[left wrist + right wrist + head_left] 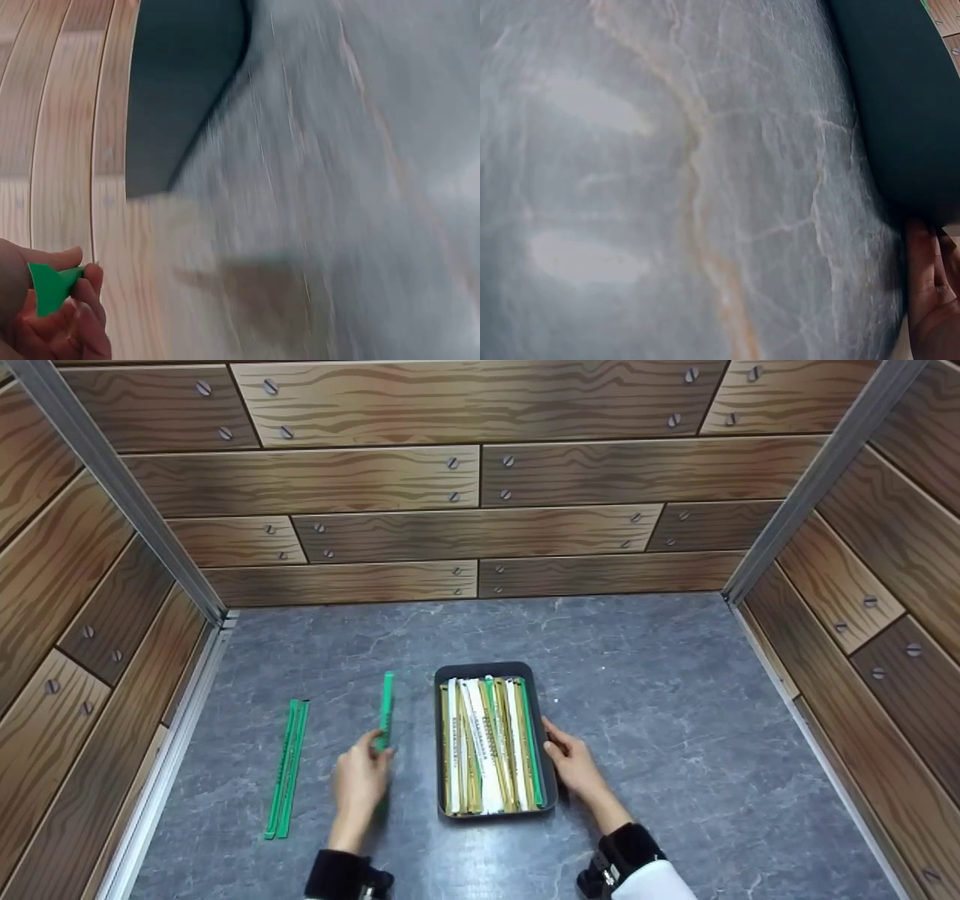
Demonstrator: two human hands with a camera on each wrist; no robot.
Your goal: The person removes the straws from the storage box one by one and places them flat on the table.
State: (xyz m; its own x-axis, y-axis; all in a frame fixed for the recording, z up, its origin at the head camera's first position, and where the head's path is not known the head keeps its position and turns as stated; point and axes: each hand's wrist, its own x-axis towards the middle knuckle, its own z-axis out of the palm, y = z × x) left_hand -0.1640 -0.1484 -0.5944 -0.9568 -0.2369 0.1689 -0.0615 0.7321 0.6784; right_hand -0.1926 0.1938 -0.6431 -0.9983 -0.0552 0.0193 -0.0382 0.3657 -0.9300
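Note:
Between thumb and fingers my left hand [361,780] pinches a slim green packet [387,701], held over the surface to the left of a dark tray [546,801]. In the left wrist view the end of that green packet [52,289] sticks out of the hand. Gold, white and green stick packets [491,750] lie lengthwise in the tray, side by side and partly overlapping. My right hand [576,761] touches the tray's right outer wall with its fingers. Fingertips of this hand [932,285] meet the tray's dark side [900,105] in the right wrist view.
Two more green packets [286,769] lie side by side on the grey marbled surface [660,682] at the left. Wood-patterned walls [480,532] enclose the back and both sides, with metal rails [180,555] along the corners.

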